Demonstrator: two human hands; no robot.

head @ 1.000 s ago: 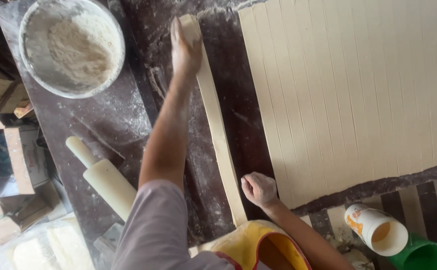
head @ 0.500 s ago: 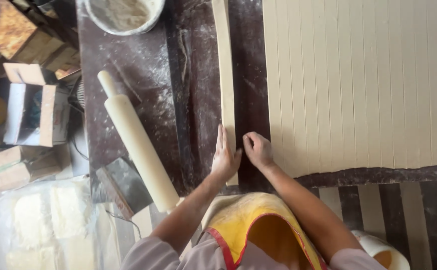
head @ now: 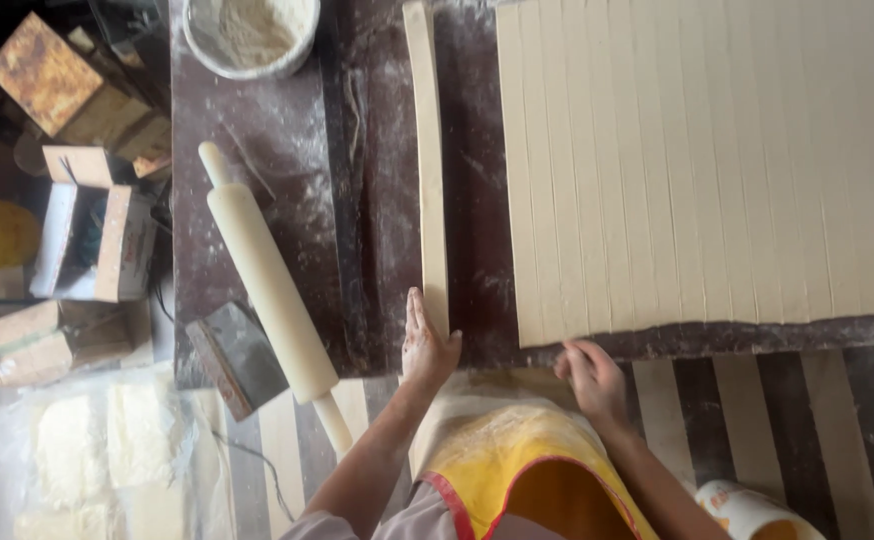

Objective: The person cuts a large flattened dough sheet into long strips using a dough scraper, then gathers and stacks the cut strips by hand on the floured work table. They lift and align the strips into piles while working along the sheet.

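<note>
Two bare hands are seen at the near edge of a dark, flour-dusted worktable (head: pixel 287 150), just above a yellow apron (head: pixel 517 470) at the bottom centre of the frame. The left hand (head: pixel 425 345) is laid flat, fingers straight and together, against the near end of a single dough strip (head: pixel 429 170); nothing is gripped, the palm is only pressed beside and partly on the strip. The right hand (head: pixel 589 375) is held loosely curled at the lower edge of the cut dough sheet (head: pixel 707 160), its fingertips touching the table edge under the leftmost strips; nothing is enclosed by it.

The single strip is separated from the sheet by a bare band of table and runs from the left hand up to the top edge of the frame. The sheet fills the upper right, scored into many parallel lengthwise strips.

Left of the strip, a wooden rolling pin (head: pixel 267 280) is laid diagonally, and a metal bench scraper (head: pixel 237 358) rests just beside its near end at the table's corner. A round bowl of flour (head: pixel 250 30) is set at the top, left of centre. Boxes (head: pixel 92 240) are stacked in the upper left, off the table.
</note>
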